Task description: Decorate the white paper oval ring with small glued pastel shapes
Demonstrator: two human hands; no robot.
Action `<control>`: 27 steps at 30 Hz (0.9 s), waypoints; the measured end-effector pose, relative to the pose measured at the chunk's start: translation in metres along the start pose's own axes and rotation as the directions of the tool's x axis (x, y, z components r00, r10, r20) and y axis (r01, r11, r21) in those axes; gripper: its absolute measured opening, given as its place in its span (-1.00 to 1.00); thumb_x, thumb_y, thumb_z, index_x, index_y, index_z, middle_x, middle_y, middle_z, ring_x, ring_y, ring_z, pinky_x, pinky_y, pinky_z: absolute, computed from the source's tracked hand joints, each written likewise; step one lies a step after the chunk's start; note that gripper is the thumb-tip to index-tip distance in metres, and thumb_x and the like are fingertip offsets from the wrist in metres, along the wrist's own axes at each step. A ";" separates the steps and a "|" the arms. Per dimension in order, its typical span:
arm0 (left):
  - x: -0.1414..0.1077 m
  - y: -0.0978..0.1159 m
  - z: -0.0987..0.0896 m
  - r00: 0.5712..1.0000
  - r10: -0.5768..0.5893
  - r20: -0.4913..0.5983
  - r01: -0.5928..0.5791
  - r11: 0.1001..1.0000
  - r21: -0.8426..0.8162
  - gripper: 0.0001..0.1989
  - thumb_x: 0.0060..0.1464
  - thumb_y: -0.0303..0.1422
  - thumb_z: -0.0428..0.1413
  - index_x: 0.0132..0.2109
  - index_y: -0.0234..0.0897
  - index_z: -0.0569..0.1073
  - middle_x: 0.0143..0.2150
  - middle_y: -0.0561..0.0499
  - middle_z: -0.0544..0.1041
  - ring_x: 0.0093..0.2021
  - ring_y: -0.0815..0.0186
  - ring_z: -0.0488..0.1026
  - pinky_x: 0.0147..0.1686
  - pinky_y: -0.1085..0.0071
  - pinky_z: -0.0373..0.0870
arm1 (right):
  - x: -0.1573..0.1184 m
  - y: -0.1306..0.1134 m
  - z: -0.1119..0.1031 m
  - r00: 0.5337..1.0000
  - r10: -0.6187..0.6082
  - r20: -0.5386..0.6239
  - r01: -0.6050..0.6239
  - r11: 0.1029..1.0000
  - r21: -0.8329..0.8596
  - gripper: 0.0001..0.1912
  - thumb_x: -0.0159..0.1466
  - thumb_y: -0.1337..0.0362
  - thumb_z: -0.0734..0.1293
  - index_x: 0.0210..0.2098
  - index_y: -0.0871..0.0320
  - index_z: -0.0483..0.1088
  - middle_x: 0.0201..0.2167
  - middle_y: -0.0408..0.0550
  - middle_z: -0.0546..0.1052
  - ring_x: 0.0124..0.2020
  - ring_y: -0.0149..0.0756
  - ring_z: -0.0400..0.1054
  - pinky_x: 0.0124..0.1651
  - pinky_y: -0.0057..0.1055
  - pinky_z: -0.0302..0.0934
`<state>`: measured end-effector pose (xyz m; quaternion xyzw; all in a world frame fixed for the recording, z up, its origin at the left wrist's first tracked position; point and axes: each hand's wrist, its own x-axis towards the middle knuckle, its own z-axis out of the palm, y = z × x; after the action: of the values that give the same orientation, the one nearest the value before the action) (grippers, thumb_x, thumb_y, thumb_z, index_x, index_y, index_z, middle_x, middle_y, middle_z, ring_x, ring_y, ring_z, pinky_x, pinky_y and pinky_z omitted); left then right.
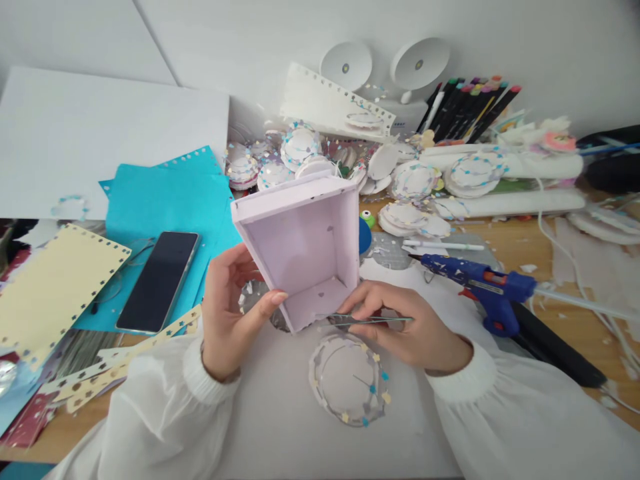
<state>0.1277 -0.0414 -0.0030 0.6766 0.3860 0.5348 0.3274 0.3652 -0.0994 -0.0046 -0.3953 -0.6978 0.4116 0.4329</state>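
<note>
My left hand grips a pale lilac open box by its left side, thumb on the front edge. The box is tilted, its hollow inside facing me, with a few small dark marks on the inner walls. At its lower right corner, my right hand pinches thin tweezers, tips pointing left under the box's lower edge. Whether the tips hold anything is too small to tell. Below them on the white surface lies a round white disc ringed by a wire with blue, yellow and grey bits. A silvery round piece is partly hidden behind the box.
To the right rests a blue glue gun with a cord. On the left, a phone lies on blue paper near punched cream paper. Several decorated discs, a marker bunch and a two-headed lamp stand behind.
</note>
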 end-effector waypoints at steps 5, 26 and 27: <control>0.000 0.000 0.000 1.000 0.012 0.010 -0.012 1.000 0.003 -0.44 -0.03 -0.19 0.27 0.12 -0.05 0.31 0.01 -0.11 0.43 -0.08 0.13 0.42 -0.25 0.18 0.48 | 0.001 -0.002 0.002 1.000 0.020 0.021 -0.020 1.000 -0.016 -0.91 0.21 0.41 0.35 -0.35 0.13 0.33 -0.25 0.01 0.53 -0.31 -0.35 0.43 -0.40 -0.46 0.30; 0.000 -0.002 0.000 1.000 0.025 0.007 -0.025 1.000 0.001 -0.43 -0.05 -0.18 0.28 0.11 -0.04 0.32 -0.01 -0.10 0.44 -0.10 0.13 0.44 -0.28 0.20 0.50 | -0.001 -0.003 0.003 0.993 0.034 -0.113 -0.037 0.999 -0.028 -0.91 0.19 0.40 0.37 -0.43 0.13 0.39 -0.45 -0.06 0.57 -0.29 -0.24 0.54 -0.34 -0.39 0.42; 0.000 -0.002 0.000 1.000 0.022 0.005 -0.022 1.000 0.007 -0.43 -0.05 -0.18 0.28 0.11 -0.04 0.32 -0.01 -0.10 0.44 -0.10 0.13 0.44 -0.29 0.19 0.50 | -0.001 -0.003 0.003 0.992 0.027 -0.126 -0.030 0.999 -0.021 -0.91 0.19 0.40 0.37 -0.43 0.13 0.39 -0.46 -0.06 0.56 -0.30 -0.23 0.54 -0.35 -0.38 0.43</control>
<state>0.1274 -0.0406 -0.0045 0.6833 0.3796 0.5352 0.3203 0.3624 -0.1025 -0.0028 -0.4352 -0.6680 0.3841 0.4657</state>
